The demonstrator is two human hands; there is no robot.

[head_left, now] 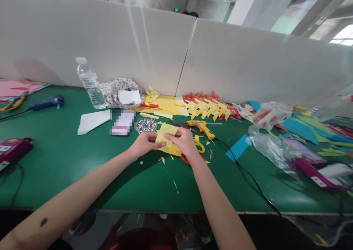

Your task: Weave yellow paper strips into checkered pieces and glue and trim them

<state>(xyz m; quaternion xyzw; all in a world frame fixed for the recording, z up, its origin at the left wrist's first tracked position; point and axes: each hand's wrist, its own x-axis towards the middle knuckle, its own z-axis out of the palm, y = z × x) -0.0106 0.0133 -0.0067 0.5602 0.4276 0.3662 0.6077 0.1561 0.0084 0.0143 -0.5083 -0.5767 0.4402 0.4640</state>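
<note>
Both my hands meet over the middle of the green table. My left hand and my right hand are closed in a pinch on a small piece of pale yellow paper held between them. Under it lies a darker yellow sheet. Yellow-handled scissors lie just right of my right hand. A yellow glue gun rests behind them, its black cord running to the table's front edge.
A water bottle, a patterned pouch, a white paper and a dish of beads stand behind. Yellow and red paper shapes pile by the white partition. Plastic bags lie right; a blue glue gun left.
</note>
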